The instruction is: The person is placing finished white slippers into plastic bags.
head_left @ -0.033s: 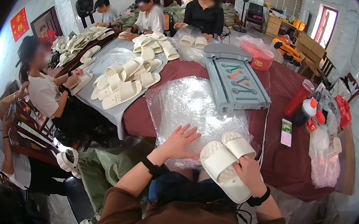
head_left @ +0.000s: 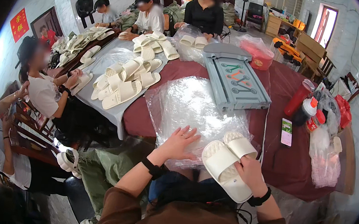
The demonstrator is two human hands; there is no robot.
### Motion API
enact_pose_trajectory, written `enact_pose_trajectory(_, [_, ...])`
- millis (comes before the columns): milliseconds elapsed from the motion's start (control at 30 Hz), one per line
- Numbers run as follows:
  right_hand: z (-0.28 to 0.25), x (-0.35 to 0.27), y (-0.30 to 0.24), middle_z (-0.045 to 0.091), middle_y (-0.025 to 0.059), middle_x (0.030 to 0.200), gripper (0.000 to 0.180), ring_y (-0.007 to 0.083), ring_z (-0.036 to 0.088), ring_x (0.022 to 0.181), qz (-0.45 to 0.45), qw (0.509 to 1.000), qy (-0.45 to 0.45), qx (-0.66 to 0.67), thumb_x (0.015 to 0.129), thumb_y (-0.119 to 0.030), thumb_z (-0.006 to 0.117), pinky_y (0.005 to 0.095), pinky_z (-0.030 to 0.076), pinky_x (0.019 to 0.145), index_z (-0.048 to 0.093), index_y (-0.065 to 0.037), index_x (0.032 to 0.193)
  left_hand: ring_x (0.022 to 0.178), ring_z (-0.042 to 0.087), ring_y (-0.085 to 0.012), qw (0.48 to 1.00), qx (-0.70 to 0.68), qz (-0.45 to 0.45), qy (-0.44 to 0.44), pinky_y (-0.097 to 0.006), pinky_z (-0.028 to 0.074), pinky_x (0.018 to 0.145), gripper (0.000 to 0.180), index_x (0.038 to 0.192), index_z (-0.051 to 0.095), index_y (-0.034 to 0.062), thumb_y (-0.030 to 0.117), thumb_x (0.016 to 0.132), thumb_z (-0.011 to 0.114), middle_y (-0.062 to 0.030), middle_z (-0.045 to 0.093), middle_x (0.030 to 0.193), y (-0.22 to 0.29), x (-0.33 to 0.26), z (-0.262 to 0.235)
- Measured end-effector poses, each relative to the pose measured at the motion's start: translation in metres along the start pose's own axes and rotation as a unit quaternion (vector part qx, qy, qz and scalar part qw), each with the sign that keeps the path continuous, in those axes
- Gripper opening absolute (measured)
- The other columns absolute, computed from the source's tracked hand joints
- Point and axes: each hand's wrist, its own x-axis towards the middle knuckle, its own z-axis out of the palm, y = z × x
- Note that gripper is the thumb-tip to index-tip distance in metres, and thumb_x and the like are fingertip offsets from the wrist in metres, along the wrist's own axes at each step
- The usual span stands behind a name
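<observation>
My right hand [head_left: 252, 176] is closed round a pair of cream slide slippers [head_left: 223, 164], gripping them at the side with the fingers by the straps. The two slippers lie against each other, tilted over the table's near edge. My left hand [head_left: 179, 143] lies palm down with fingers spread on a stack of clear plastic bags [head_left: 188, 106], left of the slippers. Beyond the bags rests a grey plastic folding stool [head_left: 238, 81] with coloured shapes on its top.
Cream slippers [head_left: 124, 80] are heaped at left on the grey-covered table. A phone [head_left: 286, 132], a red flask [head_left: 298, 97] and a dark bottle [head_left: 307, 110] stand or lie at right. A pink bagged bundle [head_left: 255, 54] sits behind the stool. Several people work around the tables.
My right hand and the slippers have shifted very slightly to the right. My left hand stays flat on the plastic bags.
</observation>
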Motion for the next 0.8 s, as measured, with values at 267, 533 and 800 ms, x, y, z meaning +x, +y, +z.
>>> enact_pose_trajectory(267, [-0.023, -0.010, 0.004, 0.063, 0.0183, 0.084, 0.020, 0.0383, 0.063, 0.076, 0.013, 0.997, 0.007, 0.080, 0.085, -0.019, 0.067, 0.0439, 0.050, 0.064, 0.066, 0.000, 0.090, 0.150, 0.018, -0.0359, 0.991, -0.127, -0.025, -0.039, -0.047, 0.014, 0.121, 0.054, 0.151, 0.041, 0.0178, 0.044, 0.103, 0.045, -0.0134, 0.027, 0.161, -0.032, 0.009, 0.016])
enact_pose_trajectory(533, [-0.025, 0.001, -0.037, 0.063, 0.0166, 0.093, 0.026, 0.0378, 0.063, 0.079, -0.133, 0.971, -0.053, 0.191, 0.082, -0.015, 0.068, 0.0424, 0.052, 0.067, 0.066, -0.003, 0.104, 0.151, 0.012, -0.0297, 0.922, -0.379, -0.064, -0.045, -0.041, 0.011, 0.122, 0.057, 0.151, 0.040, 0.0107, 0.046, 0.108, 0.026, -0.0093, 0.029, 0.160, -0.029, 0.023, -0.005])
enact_pose_trajectory(800, [0.005, 0.039, -0.043, 0.065, 0.0170, 0.089, 0.021, 0.0367, 0.065, 0.079, -0.125, 0.980, -0.039, 0.149, 0.088, -0.021, 0.064, 0.0451, 0.052, 0.068, 0.064, 0.000, 0.094, 0.149, 0.020, -0.0265, 0.888, -0.450, -0.086, -0.035, -0.037, 0.013, 0.122, 0.055, 0.151, 0.039, 0.0058, 0.040, 0.108, 0.030, -0.0116, 0.035, 0.157, -0.034, 0.021, -0.005])
